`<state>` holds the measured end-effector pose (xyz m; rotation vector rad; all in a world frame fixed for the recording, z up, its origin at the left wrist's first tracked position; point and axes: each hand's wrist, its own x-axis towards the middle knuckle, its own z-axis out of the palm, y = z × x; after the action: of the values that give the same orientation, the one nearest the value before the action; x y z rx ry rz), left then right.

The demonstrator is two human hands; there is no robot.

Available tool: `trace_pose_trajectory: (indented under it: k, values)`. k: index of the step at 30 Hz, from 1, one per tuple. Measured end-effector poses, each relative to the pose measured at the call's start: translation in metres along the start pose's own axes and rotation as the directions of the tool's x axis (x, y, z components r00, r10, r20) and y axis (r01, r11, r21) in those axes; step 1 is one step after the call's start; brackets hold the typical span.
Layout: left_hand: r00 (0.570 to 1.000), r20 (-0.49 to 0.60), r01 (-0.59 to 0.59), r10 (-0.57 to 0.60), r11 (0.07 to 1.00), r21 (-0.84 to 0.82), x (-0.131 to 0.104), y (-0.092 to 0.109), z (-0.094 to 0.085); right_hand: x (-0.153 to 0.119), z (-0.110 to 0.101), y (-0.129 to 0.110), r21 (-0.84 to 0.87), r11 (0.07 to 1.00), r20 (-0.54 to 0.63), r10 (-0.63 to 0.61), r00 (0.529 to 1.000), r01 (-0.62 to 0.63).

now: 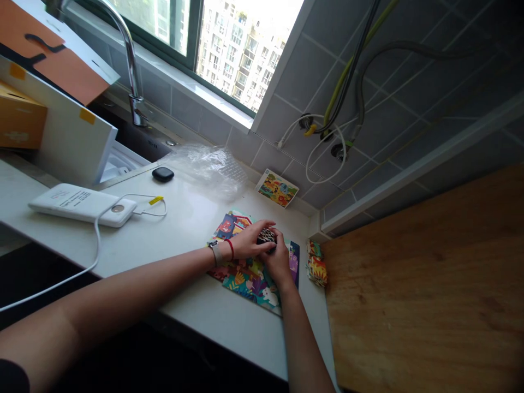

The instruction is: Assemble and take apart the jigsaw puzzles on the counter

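Between my left hand and my right hand is a small dark thing with pale wavy streaks; its exact kind cannot be made out. Fingers of both hands curl round it from either side, hiding part of it. Beneath the hands lies a colourful illustrated puzzle board with animals and plants, partly covered by my wrists. To the right of it, by the counter's edge, sits a stack of small coloured pieces. A picture card leans against the wall behind.
Crumpled clear plastic wrap and a black rounded case lie farther back. On the left are a white power bank with a cable, a box, and a sink with a tap. A wooden panel borders the counter's right side.
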<state>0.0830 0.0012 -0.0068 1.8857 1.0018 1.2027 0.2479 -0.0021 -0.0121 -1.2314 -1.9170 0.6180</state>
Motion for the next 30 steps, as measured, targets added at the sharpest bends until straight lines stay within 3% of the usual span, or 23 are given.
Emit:
trace_pose_trajectory:
  k: [4, 11, 19, 23, 25, 27, 30]
  values:
    - [0.997, 0.042, 0.065, -0.065, 0.998, 0.005, -0.001, 0.001, -0.001, -0.001, 0.003, -0.001, -0.01, 1.0, 0.052, -0.008, 0.999, 0.009]
    - [0.983, 0.041, 0.184, -0.179, 0.964, -0.19, 0.002, -0.004, 0.001, -0.002, 0.003, -0.001, 0.002, 1.0, 0.101, -0.001, 0.995, 0.001]
    - [0.985, -0.037, 0.16, -0.168, 0.976, -0.148, 0.003, -0.004, 0.007, 0.0, 0.007, -0.006, -0.039, 0.999, 0.092, -0.02, 0.996, 0.024]
    - [0.985, -0.08, 0.151, -0.154, 0.988, -0.045, 0.014, 0.001, -0.016, 0.001, 0.001, -0.01, 0.007, 0.999, 0.017, -0.034, 0.999, 0.034]
    - [0.973, -0.076, 0.226, -0.219, 0.968, 0.111, 0.02, -0.002, -0.037, 0.002, -0.002, -0.008, 0.04, 0.999, -0.06, 0.0, 0.998, 0.002]
    - [0.954, -0.034, 0.294, -0.299, 0.899, 0.324, 0.024, -0.009, -0.06, 0.003, -0.004, -0.005, 0.087, 0.995, -0.141, 0.054, 0.989, -0.042]
    - [0.909, 0.001, 0.332, -0.417, 0.726, 0.602, 0.022, -0.02, -0.09, 0.005, -0.004, 0.003, 0.174, 0.98, -0.227, 0.14, 0.964, -0.102]
